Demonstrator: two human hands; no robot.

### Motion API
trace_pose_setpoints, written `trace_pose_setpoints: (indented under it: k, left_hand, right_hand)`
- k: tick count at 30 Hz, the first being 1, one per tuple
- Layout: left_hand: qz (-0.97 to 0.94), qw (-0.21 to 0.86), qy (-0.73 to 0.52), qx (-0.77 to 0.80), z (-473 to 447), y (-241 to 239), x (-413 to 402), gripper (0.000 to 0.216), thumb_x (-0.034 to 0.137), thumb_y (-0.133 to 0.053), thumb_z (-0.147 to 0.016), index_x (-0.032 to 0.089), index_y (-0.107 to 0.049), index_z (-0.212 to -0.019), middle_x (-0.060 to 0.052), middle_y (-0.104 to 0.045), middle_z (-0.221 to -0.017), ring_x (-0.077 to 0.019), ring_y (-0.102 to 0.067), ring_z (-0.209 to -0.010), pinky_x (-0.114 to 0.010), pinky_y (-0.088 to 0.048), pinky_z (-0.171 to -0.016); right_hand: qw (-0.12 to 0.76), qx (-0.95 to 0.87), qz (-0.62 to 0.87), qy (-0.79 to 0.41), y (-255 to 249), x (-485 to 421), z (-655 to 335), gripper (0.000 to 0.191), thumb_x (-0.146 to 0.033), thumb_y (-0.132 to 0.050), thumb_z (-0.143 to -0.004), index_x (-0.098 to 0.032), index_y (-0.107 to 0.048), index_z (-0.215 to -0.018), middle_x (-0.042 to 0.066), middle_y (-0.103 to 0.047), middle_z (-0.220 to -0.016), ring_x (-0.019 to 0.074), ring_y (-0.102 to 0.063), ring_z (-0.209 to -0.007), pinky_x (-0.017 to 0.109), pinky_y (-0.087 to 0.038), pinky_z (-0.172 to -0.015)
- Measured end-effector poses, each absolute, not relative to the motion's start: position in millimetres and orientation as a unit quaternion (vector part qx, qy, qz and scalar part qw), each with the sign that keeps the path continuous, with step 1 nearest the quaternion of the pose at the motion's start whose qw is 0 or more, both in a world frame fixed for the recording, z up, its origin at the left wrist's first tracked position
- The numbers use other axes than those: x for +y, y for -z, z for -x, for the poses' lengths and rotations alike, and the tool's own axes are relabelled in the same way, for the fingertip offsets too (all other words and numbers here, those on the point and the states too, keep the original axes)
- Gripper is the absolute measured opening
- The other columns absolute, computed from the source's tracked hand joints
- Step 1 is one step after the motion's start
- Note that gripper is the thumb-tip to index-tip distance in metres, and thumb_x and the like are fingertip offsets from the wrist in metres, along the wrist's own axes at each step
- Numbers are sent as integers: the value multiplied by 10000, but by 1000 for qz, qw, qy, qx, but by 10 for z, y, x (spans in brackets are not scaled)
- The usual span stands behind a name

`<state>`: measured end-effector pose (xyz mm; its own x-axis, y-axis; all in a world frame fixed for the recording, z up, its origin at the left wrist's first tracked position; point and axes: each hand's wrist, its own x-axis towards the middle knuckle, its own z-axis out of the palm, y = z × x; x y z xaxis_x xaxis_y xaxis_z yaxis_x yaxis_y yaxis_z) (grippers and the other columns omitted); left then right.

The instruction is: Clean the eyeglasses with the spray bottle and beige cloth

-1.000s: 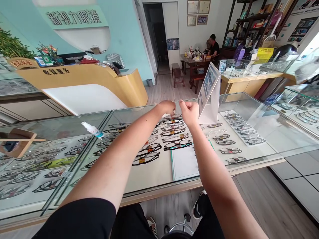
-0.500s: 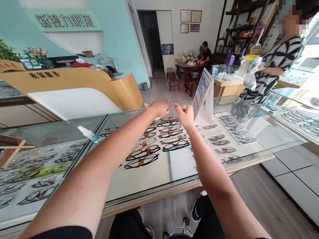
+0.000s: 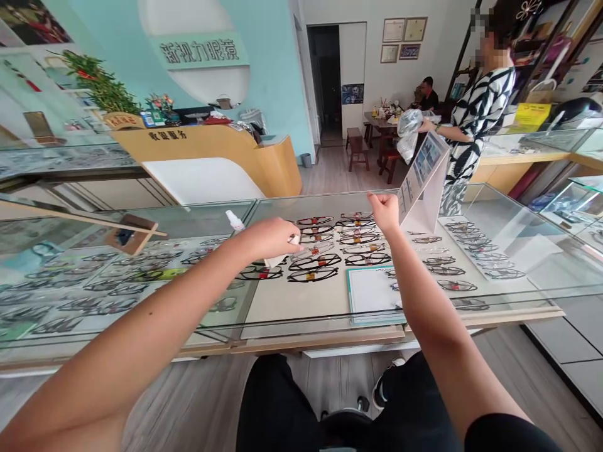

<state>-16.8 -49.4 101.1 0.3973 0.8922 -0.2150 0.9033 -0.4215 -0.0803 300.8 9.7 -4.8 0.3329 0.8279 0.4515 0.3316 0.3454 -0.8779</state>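
My left hand [image 3: 273, 240] is closed around a white cloth [image 3: 276, 260], low over the glass top of the display case [image 3: 282, 333]. Only the cloth's edges peek out, so its exact kind is hard to tell. A white spray bottle [image 3: 234, 220] stands just behind that hand, partly covered by it. My right hand [image 3: 386, 212] is curled into a fist near the folded sign [image 3: 424, 182]; what its fingers hold, if anything, is hidden. Under the glass, between and below my hands, lie rows of eyeglasses [image 3: 313, 274] and a white board with a teal edge [image 3: 372, 295].
A wooden-framed mirror-like stand [image 3: 132, 233] sits on the case to the left. Beyond are a curved wooden counter [image 3: 202, 147] and a bench [image 3: 357, 147]. A person in a patterned dress [image 3: 480, 113] stands behind the sign holding a plastic bag; another sits farther back.
My left hand has moved left and nearer, away from my right hand, with the cloth. The view has turned left. The standing person has come closer to the sign.
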Motion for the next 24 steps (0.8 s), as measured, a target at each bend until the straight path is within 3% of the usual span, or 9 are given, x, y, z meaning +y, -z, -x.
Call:
trace_pose_setpoints:
  k: [6, 14, 20, 24]
  left_hand:
    - [-784, 101, 85, 607, 860, -618, -754, 402, 661, -691, -894, 264, -707, -837, -71, -782, -848, -271, -680, -752, -338, -346, -671]
    - [-714, 101, 36, 691, 1442, -278, -1179, 477, 758, -646, -895, 281, -634, -889, -50, -725, -728, -298, -670, -701, -339, -321, -642]
    - [-643, 58, -14, 764, 1824, -110, -1156, 609, 832, -453, -982, 270, -638, -1130, -112, -783, -866, -378, -742, -826, -374, -396, -660]
    - [-630, 48, -47, 773, 2016, 98, -1093, 621, 787, -475, -989, 256, -626, -1273, -171, -836, -1137, -419, -785, -1039, -403, -464, -726]
  right_hand:
    - [625, -539, 536, -175, 119, 156, -3065, 647, -318, -684, -1032, -290, -212, -591, -79, -161, -611, 128, -159, -629, 354, -184, -601]
    - [622, -550, 527, -182, 121, 139, -3070, 695, -480, -714, -1049, -296, -219, -598, -80, -171, -587, 130, -160, -614, 358, -209, -593]
    - [622, -544, 531, -187, 118, 133, -3057, 693, -461, -710, -1039, -289, -230, -571, -84, -177, -572, 124, -154, -613, 359, -222, -606]
    - [612, -541, 545, -189, 89, 110, -3035, 655, -403, -686, -1031, -284, -238, -568, -81, -173, -567, 125, -151, -616, 351, -214, -596]
